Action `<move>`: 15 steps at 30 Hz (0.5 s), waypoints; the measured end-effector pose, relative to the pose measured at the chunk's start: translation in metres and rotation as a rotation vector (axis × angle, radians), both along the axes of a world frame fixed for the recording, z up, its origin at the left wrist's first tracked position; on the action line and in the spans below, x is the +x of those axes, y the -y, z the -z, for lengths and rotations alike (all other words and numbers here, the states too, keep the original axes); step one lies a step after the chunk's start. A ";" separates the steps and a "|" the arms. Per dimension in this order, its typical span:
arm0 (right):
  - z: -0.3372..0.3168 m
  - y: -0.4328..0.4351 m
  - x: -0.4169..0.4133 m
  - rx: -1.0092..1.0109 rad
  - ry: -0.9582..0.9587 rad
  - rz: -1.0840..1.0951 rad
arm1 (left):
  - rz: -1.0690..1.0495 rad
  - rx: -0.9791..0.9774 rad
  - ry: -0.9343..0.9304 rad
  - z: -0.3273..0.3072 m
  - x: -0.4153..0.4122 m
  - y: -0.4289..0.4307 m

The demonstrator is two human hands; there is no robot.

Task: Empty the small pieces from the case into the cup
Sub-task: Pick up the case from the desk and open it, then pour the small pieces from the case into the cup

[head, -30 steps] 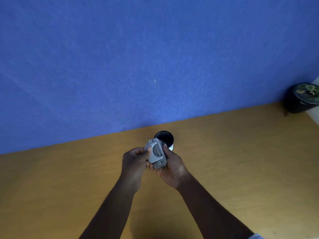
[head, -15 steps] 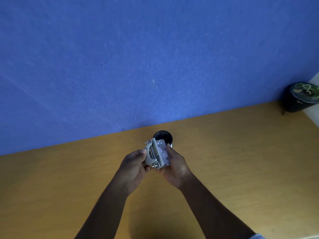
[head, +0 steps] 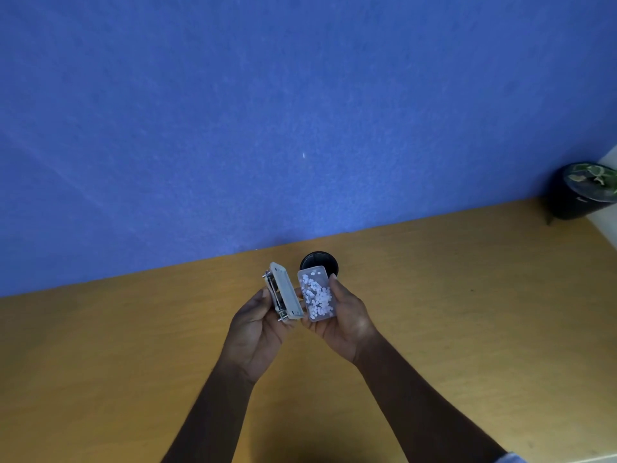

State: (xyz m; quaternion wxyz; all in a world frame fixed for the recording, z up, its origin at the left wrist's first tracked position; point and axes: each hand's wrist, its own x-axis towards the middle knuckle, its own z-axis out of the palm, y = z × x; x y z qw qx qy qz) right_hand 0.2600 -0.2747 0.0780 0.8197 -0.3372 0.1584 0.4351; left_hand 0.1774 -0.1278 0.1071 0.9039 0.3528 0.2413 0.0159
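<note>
Cup [head: 319, 262] half hidden behind case tray [head: 316, 293]; pot [head: 582, 192] edge-cropped.

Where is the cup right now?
In the head view, the black cup stands on the wooden table near the blue wall, just behind the tray of pieces in the right hand.

The case [head: 316, 293] now split from its metal part [head: 283, 295], pieces [head: 317, 295] exposed

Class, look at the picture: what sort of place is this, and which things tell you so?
Probably an office desk: a wooden desktop set against a blue felt partition, with a potted plant in the corner.
</note>
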 end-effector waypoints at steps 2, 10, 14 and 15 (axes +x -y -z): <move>-0.001 0.001 0.000 -0.003 -0.003 0.005 | -0.027 -0.050 0.000 -0.004 0.000 0.001; -0.006 0.007 -0.001 -0.021 0.058 -0.004 | -0.060 -0.150 -0.062 -0.002 -0.002 0.001; -0.008 0.011 -0.001 -0.057 0.080 -0.002 | -0.013 -0.154 0.028 0.004 -0.008 -0.004; -0.008 0.011 -0.001 -0.061 0.081 -0.001 | -0.029 -0.141 0.014 0.006 -0.009 -0.006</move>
